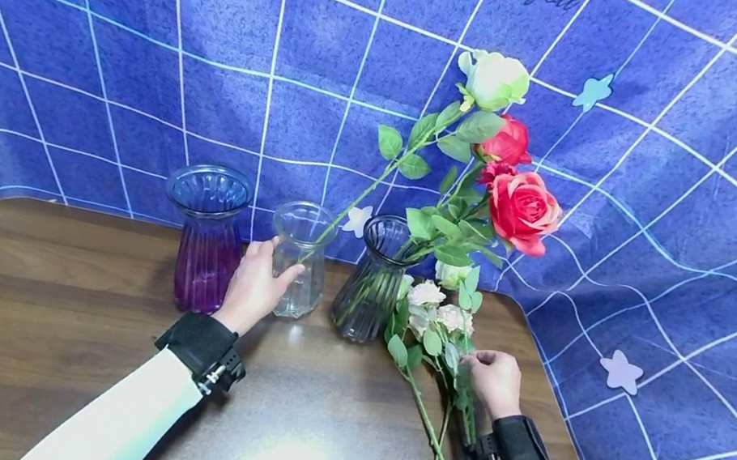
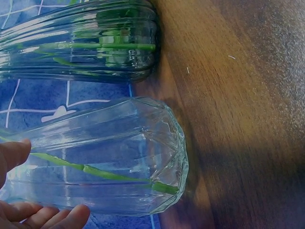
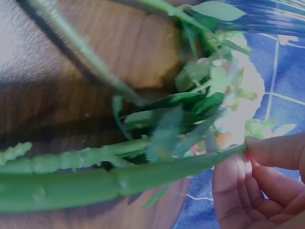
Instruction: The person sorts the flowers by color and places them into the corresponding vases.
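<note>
My left hand [image 1: 253, 285] holds the clear glass vase [image 1: 302, 302], thumb on the near side and fingers around its left. A single white-green rose [image 1: 494, 81] leans right out of this vase, its cut stem end [image 2: 164, 187] at the glass bottom in the left wrist view. At the right, my right hand [image 1: 496, 380] pinches a green flower stem [image 3: 190, 168] between thumb and fingers. That stem lies over a pile of pale roses [image 1: 455, 319] with leafy stems on the table.
A smoky grey vase [image 1: 360, 319] holding red roses [image 1: 524, 210] stands right of the clear one. On the left stands a blue-purple vase [image 1: 206, 267]. Long loose stems [image 1: 439, 456] run toward the front of the wooden table [image 1: 24, 334]. Blue patterned cloth [image 1: 228, 16] hangs behind.
</note>
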Motion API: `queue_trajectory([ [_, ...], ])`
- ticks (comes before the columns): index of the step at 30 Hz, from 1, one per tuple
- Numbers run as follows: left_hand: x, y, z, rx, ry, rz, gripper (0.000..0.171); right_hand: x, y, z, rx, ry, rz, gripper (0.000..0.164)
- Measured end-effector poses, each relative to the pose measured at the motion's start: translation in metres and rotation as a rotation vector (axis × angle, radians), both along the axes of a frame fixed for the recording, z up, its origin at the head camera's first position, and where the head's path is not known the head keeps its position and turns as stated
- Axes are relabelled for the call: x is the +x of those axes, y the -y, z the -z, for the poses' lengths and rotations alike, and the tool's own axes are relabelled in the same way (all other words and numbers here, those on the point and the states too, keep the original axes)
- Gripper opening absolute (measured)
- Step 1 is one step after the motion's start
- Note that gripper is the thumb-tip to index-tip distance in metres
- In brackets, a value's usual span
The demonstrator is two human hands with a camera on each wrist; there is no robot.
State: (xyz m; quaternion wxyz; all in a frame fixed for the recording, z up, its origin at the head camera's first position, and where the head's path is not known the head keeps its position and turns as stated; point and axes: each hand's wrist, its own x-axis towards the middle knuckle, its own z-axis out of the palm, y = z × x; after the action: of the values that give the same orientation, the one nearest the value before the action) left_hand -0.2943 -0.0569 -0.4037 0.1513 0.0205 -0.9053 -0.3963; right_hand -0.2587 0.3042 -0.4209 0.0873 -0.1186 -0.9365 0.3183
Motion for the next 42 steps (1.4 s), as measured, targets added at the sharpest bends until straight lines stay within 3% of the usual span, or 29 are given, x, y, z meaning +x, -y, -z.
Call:
queue_trajectory([
  [9,0.0,0.001,0.0,0.0,0.009,-0.004,0.069,0.005,-0.006,-0.024,-0.058,-0.174,0.073,0.022],
  [16,0.0,0.001,0.0,-0.001,0.019,-0.007,0.068,0.012,-0.005,-0.053,-0.218,-0.309,0.15,0.021],
  [24,0.0,0.002,0.0,-0.003,0.016,-0.005,0.068,0.022,0.001,-0.086,-0.503,-0.499,0.114,0.023],
  [35,0.0,0.002,-0.001,0.005,0.013,0.002,0.069,0.038,0.013,-0.137,-0.604,-0.694,0.068,0.005],
  [42,-0.001,0.001,0.0,0.0,0.008,0.005,0.069,0.055,0.026,-0.17,-0.728,-0.76,-0.028,0.011],
])
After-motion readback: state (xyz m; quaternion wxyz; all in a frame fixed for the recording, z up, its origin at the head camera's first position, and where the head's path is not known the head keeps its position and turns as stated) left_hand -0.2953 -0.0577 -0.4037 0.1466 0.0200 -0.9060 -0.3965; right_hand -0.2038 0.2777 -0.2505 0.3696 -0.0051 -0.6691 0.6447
